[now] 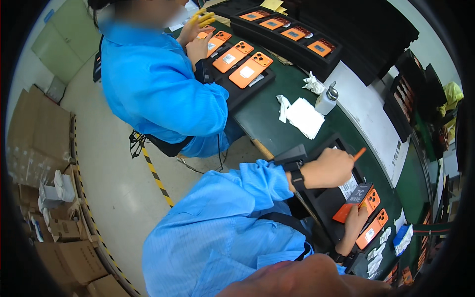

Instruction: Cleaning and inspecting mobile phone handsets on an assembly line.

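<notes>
My left hand (329,168), with a dark band at its wrist, is raised over the black tray (316,200). Its fingers are closed round a slim orange stick-like piece (360,154), whose kind I cannot make out. Lower right, my right hand (354,223) grips an orange phone (341,214) with a dark printed front, tilted above the tray. A second orange phone (374,196) lies just behind it, camera side up. Beside my right wrist rests another orange phone (372,228) with a white label on its back.
A co-worker in blue (163,89) handles orange phones in a black tray (262,81) at the upper left. On the green table stand a white pump bottle (326,100) and white wipes (306,118). Crumpled wipes (377,260) and a blue-white pack (403,239) lie right.
</notes>
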`<state>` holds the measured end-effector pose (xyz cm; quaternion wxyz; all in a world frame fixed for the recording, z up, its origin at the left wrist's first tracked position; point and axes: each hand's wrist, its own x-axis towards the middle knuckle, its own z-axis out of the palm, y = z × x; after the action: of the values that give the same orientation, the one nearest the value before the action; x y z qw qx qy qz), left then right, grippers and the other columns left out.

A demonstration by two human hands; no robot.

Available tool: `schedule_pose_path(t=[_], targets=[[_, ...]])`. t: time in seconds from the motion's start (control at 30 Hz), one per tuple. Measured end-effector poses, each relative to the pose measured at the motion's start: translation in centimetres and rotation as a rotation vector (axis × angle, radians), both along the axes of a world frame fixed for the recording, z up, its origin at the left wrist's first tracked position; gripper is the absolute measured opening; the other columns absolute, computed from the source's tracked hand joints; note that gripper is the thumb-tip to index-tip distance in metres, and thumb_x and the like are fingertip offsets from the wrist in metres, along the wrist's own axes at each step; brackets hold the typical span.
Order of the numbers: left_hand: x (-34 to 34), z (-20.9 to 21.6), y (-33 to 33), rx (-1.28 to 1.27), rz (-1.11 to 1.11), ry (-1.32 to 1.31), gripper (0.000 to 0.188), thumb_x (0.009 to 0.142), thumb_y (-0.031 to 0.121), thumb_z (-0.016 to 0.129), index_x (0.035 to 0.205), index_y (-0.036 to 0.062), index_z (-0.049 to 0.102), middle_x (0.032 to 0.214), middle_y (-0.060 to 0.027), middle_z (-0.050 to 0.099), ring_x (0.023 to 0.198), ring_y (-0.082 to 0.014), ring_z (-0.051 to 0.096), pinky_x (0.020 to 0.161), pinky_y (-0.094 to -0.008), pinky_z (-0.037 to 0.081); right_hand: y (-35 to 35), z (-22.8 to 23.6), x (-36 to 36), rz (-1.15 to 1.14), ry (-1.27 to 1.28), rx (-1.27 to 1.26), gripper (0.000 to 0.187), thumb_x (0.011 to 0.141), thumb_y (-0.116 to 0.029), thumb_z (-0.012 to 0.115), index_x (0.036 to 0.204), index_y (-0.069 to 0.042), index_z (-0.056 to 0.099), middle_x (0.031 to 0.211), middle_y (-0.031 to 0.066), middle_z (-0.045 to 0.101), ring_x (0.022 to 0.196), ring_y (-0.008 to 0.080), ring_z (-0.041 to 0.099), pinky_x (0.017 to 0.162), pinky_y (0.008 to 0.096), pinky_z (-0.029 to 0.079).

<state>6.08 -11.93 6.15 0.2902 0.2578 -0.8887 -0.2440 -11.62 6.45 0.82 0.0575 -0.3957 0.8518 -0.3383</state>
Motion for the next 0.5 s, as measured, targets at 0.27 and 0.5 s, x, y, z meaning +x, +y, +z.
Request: schedule_pose_path(t=[0.27,0.5], targets=[[-5.4,-3.6,4.3,-0.029,-0.208,0.028,0.021,0.074,0.016,0.064,0.077,-0.0037,0.068,0.076,-0.0201,0.068,0.069,-0.0366,0.068,0.062,-0.0468,0.055,-1.5,0.1,1.3,0.037,-0.001,0.012,0.027,0.092,-0.016,0.056,0.086,0.01,0.056,0.07,0.0177,0.057,0.065,0.0239,0.056,0.06,0.0401,0.043],[-5.6,-4.2,4.2,0.256,-0.221,-0.048,0.024,0.084,0.017,0.058,0.087,-0.0046,0.066,0.076,-0.0203,0.067,0.07,-0.04,0.067,0.066,-0.0483,0.054,-1.9,0.5,2.5,0.096,-0.302,-0.085,0.022,0.101,-0.015,0.051,0.098,0.006,0.058,0.072,0.0079,0.061,0.065,0.01,0.057,0.054,0.0284,0.044]])
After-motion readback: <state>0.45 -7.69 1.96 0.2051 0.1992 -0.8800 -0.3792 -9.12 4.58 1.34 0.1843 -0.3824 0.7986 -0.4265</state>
